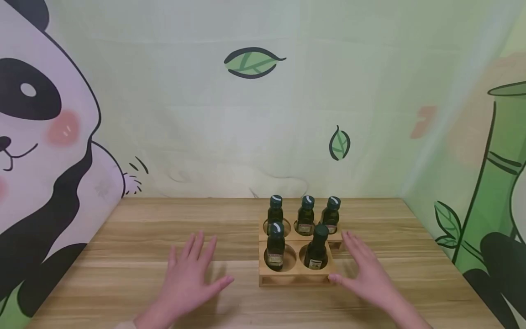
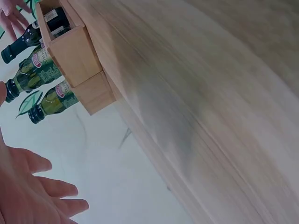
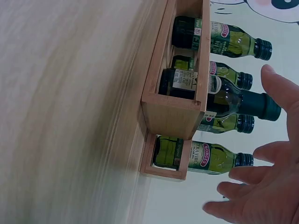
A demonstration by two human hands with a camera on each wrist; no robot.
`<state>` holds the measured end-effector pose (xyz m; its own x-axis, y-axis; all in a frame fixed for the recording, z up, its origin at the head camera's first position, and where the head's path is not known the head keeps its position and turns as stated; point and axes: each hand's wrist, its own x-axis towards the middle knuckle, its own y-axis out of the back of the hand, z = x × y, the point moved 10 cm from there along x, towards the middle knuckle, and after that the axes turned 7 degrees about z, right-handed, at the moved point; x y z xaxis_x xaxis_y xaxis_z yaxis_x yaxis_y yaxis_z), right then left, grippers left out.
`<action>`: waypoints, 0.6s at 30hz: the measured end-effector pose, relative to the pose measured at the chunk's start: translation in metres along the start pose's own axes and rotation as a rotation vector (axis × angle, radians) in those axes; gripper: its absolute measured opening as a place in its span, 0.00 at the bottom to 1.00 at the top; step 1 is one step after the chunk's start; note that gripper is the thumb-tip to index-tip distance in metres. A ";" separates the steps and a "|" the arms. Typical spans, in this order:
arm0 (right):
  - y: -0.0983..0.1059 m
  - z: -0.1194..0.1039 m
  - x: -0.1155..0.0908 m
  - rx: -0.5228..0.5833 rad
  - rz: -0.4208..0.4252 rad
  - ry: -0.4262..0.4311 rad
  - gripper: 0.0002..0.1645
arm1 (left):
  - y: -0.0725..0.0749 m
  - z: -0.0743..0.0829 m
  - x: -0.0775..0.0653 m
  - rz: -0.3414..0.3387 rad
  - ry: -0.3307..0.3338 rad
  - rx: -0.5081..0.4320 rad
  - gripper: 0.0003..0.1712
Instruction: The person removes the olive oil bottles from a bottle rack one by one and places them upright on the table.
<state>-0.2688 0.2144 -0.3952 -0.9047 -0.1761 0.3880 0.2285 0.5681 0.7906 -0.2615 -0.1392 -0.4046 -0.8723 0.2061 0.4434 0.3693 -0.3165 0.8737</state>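
Head view: one wooden rack (image 1: 289, 273) stands on the bench (image 1: 123, 256), right of centre, holding five bottles (image 1: 276, 251), three in its back row and two in its front, one to each round hole. One left hand (image 1: 189, 283) is apart from the rack on its left, its grip wide and holding nothing; one right hand (image 1: 367, 272) is at the rack's right end, its grip also wide and holding nothing, though whether it touches the wood I cannot tell. Left wrist view: three bottles show at the rack. Right wrist view: all five bottles appear, four green and one darker.
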 end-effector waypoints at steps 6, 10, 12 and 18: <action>0.003 0.005 0.000 0.082 0.005 -0.085 0.61 | 0.006 0.006 0.003 0.062 -0.025 -0.039 0.59; 0.002 0.008 0.001 0.146 0.013 -0.106 0.59 | 0.009 0.008 0.005 0.096 -0.027 -0.102 0.58; 0.000 0.010 0.001 0.189 0.009 -0.121 0.58 | 0.010 0.009 0.006 0.109 -0.021 -0.147 0.58; -0.008 0.019 0.001 0.308 -0.038 -0.193 0.55 | 0.003 0.007 0.008 0.097 0.031 -0.270 0.58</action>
<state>-0.2782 0.2254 -0.4100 -0.9682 -0.0635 0.2419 0.1013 0.7846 0.6117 -0.2650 -0.1317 -0.3970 -0.8479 0.1359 0.5125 0.3565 -0.5693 0.7408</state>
